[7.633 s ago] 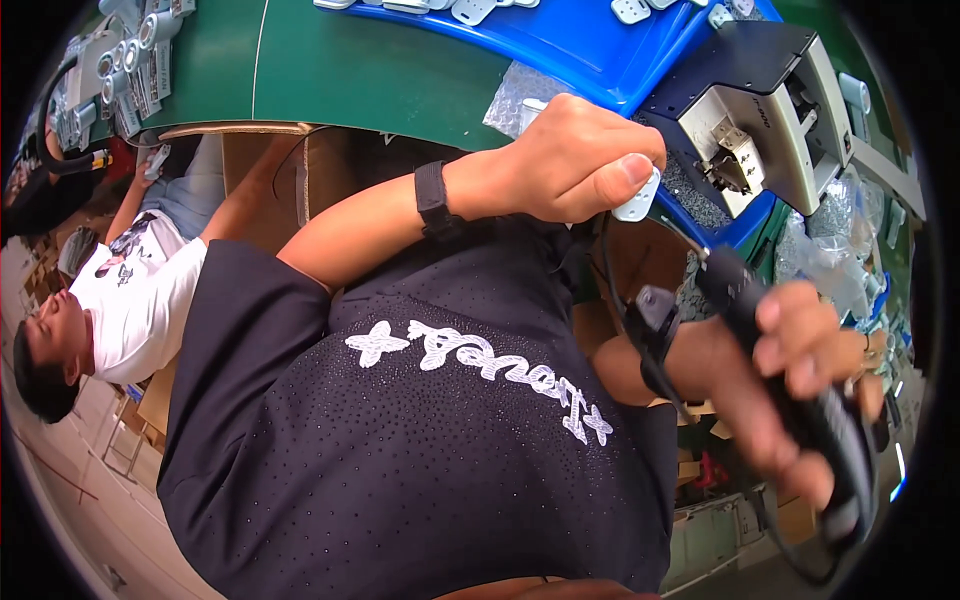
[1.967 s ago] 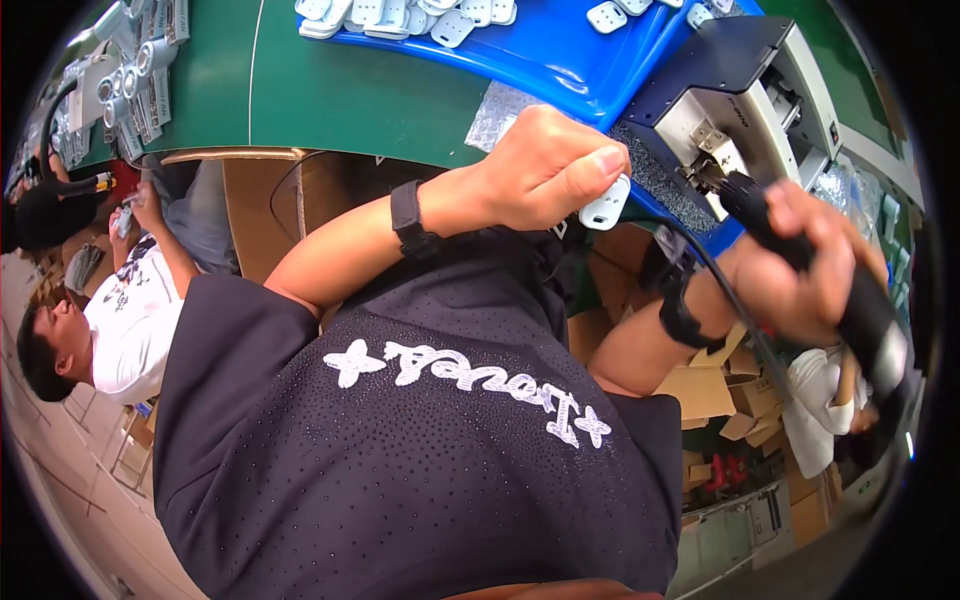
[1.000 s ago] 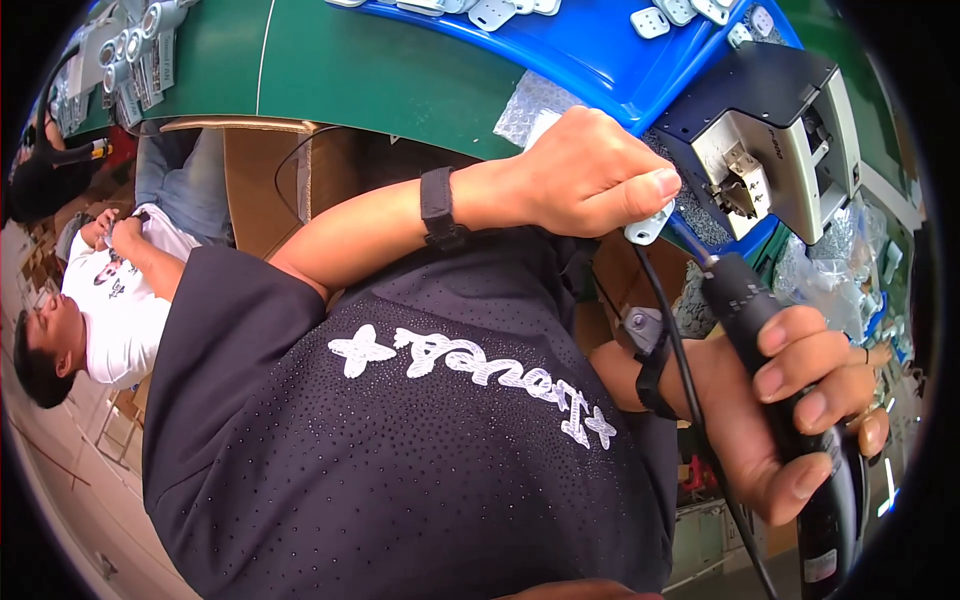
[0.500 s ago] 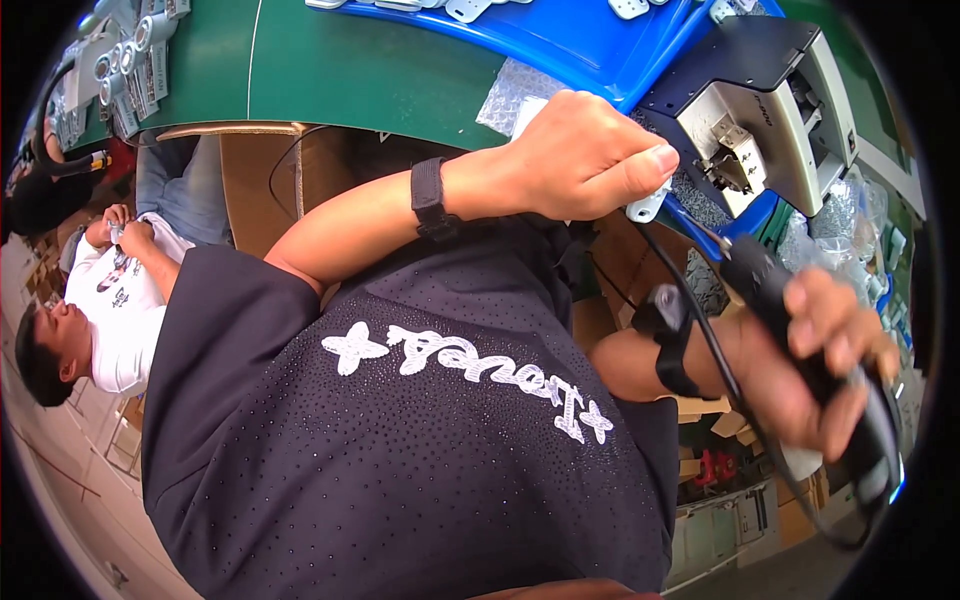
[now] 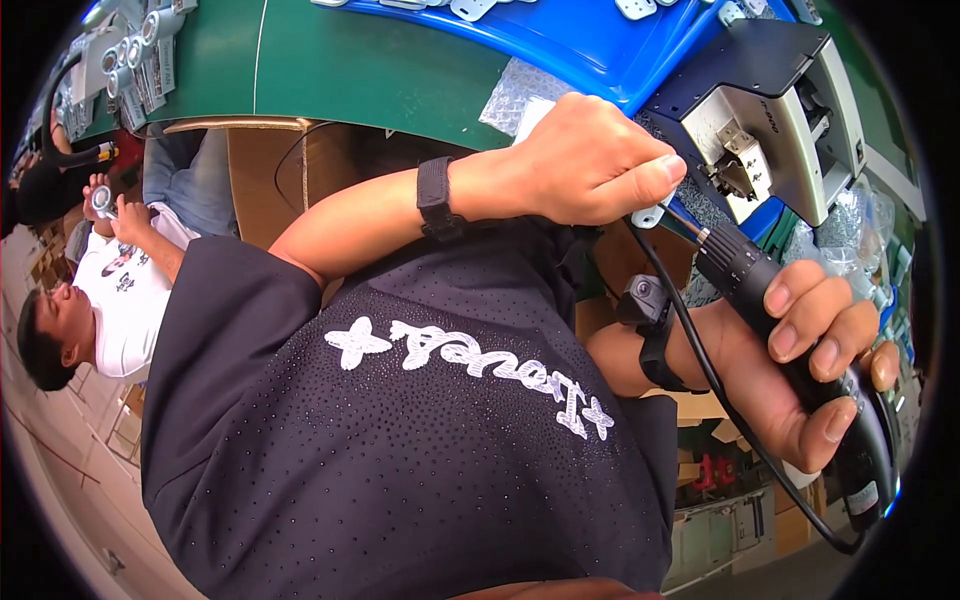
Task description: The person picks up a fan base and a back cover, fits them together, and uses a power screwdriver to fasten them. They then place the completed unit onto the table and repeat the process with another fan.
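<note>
My left hand is closed around a small white plastic part, most of it hidden by the fingers. Only a rounded end with a hole shows below the thumb. In my right hand is a black electric screwdriver, its fingers wrapped around the body. The thin bit points up and left and reaches the white part beside my left thumb; exact contact is hard to make out. A black cable loops from the screwdriver's rear end past my right wrist.
Beyond my hands, a grey and black box-shaped screw feeder stands by a blue tray holding white parts. Bubble wrap lies on the green table. Grey fittings are piled far left, near a seated person handling a round part.
The screwdriver in my right hand has moved up and left, bringing its bit to the white part. My left hand has barely shifted. The other person's hands have risen with a round part.
</note>
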Motion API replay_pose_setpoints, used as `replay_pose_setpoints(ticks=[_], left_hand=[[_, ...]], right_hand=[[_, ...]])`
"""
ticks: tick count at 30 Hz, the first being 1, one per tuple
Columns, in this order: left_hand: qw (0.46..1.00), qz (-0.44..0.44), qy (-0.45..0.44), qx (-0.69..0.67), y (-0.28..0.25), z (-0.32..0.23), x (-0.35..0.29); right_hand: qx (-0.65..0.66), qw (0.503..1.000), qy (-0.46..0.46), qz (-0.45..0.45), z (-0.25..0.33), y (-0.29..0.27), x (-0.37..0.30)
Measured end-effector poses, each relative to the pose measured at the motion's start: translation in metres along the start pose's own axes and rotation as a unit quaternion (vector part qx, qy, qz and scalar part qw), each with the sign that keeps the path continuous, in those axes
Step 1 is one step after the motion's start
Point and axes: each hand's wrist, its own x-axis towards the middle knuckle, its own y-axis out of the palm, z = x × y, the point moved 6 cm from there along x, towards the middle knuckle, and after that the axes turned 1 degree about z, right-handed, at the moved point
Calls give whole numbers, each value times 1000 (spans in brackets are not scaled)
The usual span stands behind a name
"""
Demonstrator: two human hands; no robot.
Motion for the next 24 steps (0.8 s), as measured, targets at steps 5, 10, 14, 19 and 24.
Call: replay_pose_setpoints(ticks=[5, 10, 14, 19, 24], left_hand=[[1000, -16, 0, -10, 3, 2, 0], [1000, -14, -6, 6, 3, 1, 1], [1000, -16, -14, 12, 4, 2, 1], [1000, -4, -16, 11, 5, 3, 1], [1000, -19, -15, 12, 5, 2, 0]], right_hand=[[-24, 999, -13, 21, 2, 6, -6], [-71, 992, -33, 98, 3, 23, -10], [-58, 990, -29, 127, 2, 22, -6], [-18, 994, -16, 110, 8, 14, 3], [4, 994, -1, 112, 4, 17, 5]])
